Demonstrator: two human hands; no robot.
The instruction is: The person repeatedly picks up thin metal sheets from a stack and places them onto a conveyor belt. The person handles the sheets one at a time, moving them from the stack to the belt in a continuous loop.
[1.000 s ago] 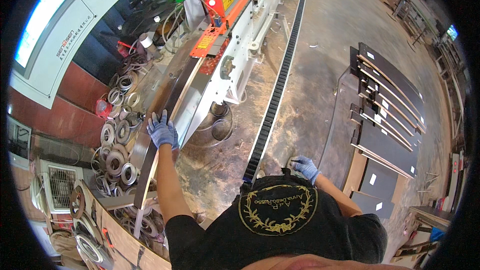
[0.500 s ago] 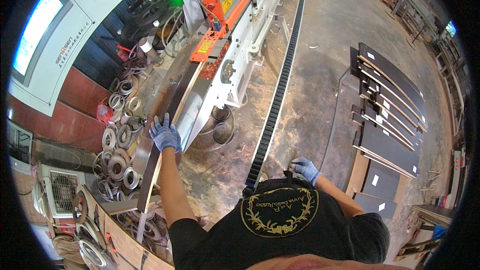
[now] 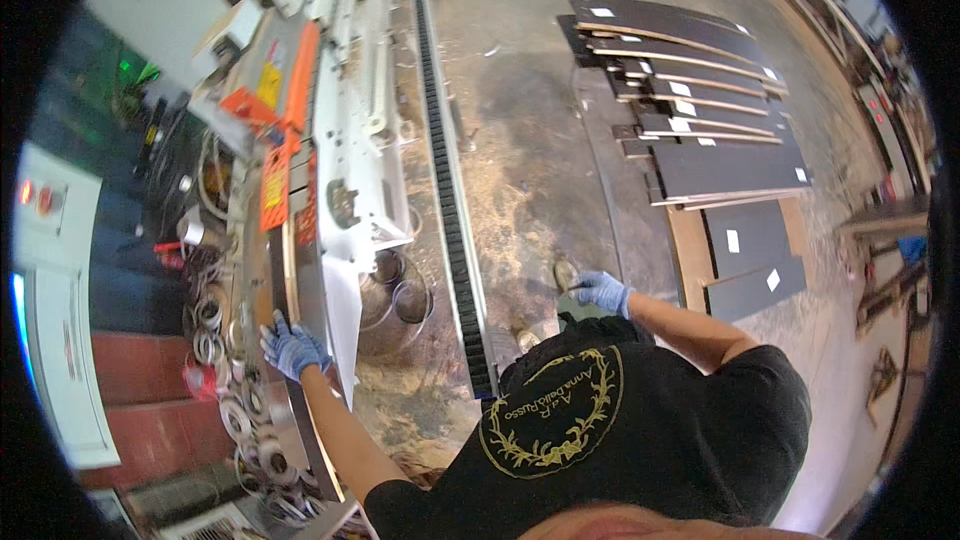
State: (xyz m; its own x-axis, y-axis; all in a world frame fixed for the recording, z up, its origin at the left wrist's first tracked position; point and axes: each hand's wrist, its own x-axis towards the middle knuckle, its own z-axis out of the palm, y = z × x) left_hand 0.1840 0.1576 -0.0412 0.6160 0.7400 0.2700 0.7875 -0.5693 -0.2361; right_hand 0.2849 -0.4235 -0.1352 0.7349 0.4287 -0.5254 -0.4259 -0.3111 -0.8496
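Note:
My left hand (image 3: pixel 294 345), in a blue glove, lies on a long, narrow dark board (image 3: pixel 279 275) with its fingers stretched forward over it. The board has a pale raw edge and runs along the machine's bed, its far end beneath an orange guard (image 3: pixel 274 188). My right hand (image 3: pixel 601 292), also gloved in blue, hangs at my right side above the floor near my shoe (image 3: pixel 564 273). Its fingers are loosely stretched, and I see nothing in them.
A white and orange machine (image 3: pixel 345 155) stretches ahead on the left. Beside it runs a black roller track (image 3: pixel 440 155). Rolls of edge banding (image 3: pixel 236 418) crowd the left. Dark panels (image 3: pixel 720 172) with white labels lie stacked at right.
My view has turned left, so the machine and panels sit differently in the picture. My left hand is still on the board, now closer to the orange guard. My right hand stays low, empty.

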